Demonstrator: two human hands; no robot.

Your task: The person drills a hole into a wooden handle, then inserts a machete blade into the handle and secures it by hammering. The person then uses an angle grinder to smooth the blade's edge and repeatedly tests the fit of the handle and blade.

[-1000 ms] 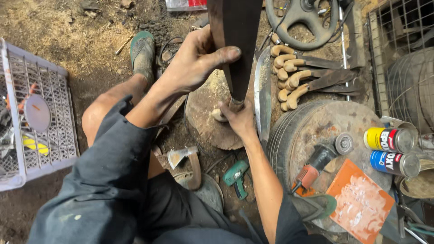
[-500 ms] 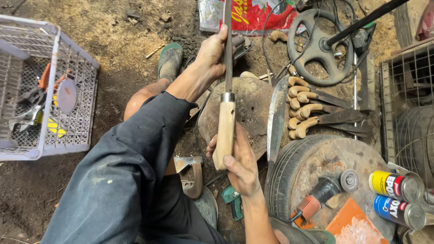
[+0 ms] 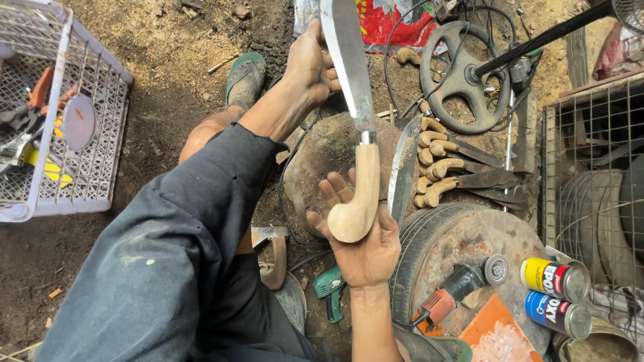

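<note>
The big knife [image 3: 354, 87] now stands straight up (a moment ago it leaned). The left hand [image 3: 310, 67] grips its blade up high. The right hand [image 3: 362, 245] lies open under the pale wooden handle [image 3: 357, 198], over the stump [image 3: 329, 157].

Bare dirt [image 3: 168, 87] left is free; knives [image 3: 463, 171], tyre [image 3: 469, 248] block right.

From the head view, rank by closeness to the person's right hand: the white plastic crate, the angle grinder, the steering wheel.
Measured from the right hand:
1. Angle grinder, just to its right on the tyre.
2. Steering wheel, up and to the right.
3. White plastic crate, far across at the left edge.
</note>
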